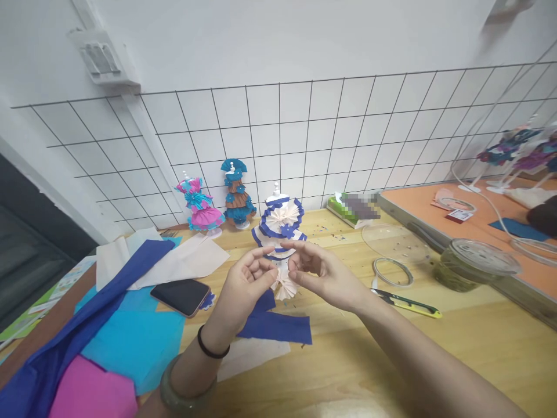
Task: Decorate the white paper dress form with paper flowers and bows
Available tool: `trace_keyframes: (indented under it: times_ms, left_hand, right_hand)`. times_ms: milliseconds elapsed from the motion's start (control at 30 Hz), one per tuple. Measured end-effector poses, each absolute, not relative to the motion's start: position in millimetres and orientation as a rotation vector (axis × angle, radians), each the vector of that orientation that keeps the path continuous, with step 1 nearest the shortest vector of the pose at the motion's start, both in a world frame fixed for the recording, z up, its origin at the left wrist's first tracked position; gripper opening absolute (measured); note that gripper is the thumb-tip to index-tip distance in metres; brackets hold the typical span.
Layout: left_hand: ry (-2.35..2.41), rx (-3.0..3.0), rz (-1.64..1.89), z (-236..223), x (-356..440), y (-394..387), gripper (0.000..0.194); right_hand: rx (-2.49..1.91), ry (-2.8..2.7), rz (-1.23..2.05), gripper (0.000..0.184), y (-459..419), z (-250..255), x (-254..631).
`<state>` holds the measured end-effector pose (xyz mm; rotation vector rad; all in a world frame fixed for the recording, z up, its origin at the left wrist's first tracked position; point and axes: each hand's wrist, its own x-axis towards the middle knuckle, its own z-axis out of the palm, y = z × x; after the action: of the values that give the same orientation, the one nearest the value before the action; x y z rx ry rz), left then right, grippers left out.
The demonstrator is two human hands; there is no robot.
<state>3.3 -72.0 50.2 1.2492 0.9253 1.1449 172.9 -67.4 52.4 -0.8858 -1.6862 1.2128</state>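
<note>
My left hand [255,274] and my right hand [327,276] face each other over the table. On each, the index finger stretches inward and stands apart from the thumb, while the other fingers curl. I see nothing gripped in either. Between and just below the thumbs shows a cream pleated paper fan [286,287]; whether a thumb touches it I cannot tell. Behind my fingertips stands a small white dress form [282,217] in a cream and blue crepe-paper dress, its lower part partly hidden. Blue paper strips [281,328] lie below my left hand.
Left are a phone [180,296], blue, turquoise and pink paper [134,342] and cream sheets [183,261]. Two dressed forms [237,197] stand behind. To the right lie thread snips [409,303], a tape ring [392,271], a clear lid [394,242] and a round container [474,264].
</note>
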Motion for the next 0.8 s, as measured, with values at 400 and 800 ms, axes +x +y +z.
trace_keyframes:
  times_ms: [400,800]
  left_hand:
    - [0.968,1.25,1.277,48.9,4.8,-72.0,0.033]
    - [0.866,1.192,1.135,50.6,7.5,-77.1,0.053]
  right_hand:
    - [-0.842,-1.563,1.434,0.049,-65.9,48.6,165.1]
    - [-0.819,-1.516,1.31,0.046,-62.7,44.8,166.2]
